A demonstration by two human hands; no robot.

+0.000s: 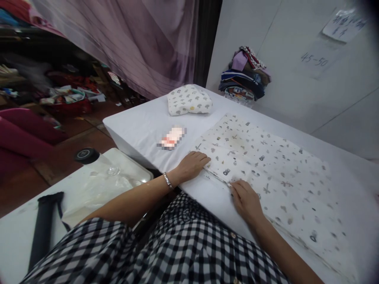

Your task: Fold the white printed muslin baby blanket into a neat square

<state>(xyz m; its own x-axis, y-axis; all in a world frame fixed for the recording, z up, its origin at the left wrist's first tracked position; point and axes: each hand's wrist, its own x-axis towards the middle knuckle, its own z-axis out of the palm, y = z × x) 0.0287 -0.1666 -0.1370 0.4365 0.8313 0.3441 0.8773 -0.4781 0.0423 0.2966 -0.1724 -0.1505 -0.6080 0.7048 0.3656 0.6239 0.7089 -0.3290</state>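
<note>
White printed fabric (278, 173) lies spread on the white-covered table (133, 118), extending beyond and to the right of both hands. Its print consists of small grey and tan motifs. The hands are apart, both at the near edge of the fabric. The left hand (194, 166) lies palm down, fingertips on the near left corner; a metal bracelet (167, 180) encircles its wrist. The right hand (245, 197) touches the same edge, further along, with its fingers bent. Whether either hand grips the fabric cannot be determined.

Reference positions:
- Folded mushroom-print cloth (189, 100): beyond the left hand, at the far end of the table.
- Pixelated item (172, 137): between the left hand and that cloth, slightly left; identity obscured.
- Stack of folded textiles (244, 77): well beyond both hands, beside the wall.
- Clear plastic bag (97, 183): left of the left hand, on a separate white surface (17, 228).
- Black round-topped object (86, 155): at the far side of the bag.
</note>
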